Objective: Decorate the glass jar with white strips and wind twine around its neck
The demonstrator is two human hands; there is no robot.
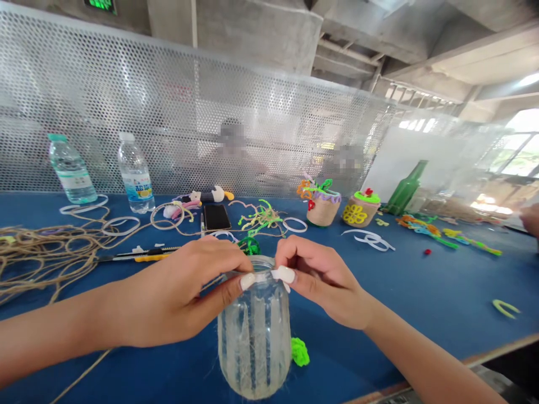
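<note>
A clear glass jar (255, 342) stands upright in front of me, with whitish vertical strips of tape down its side. A short white tape strip (261, 277) runs across the front of its neck. My left hand (185, 292) is closed at the left of the neck, thumb and fingers pressing the strip there. On the right side, my right hand (322, 278) pinches the strip's other end between thumb and fingertips. A bright green fuzzy piece (300, 352) lies just right of the jar. Behind the jar, a dark green bundle (249, 246) is partly hidden.
Tangled twine (50, 252) and a yellow-handled cutter (154, 257) lie left. Two water bottles (135, 177), a phone (217, 217), twine-wrapped pots (323, 210) and a green bottle (407, 188) stand or lie further back. A perforated metal screen (160, 112) borders the blue table (404, 303).
</note>
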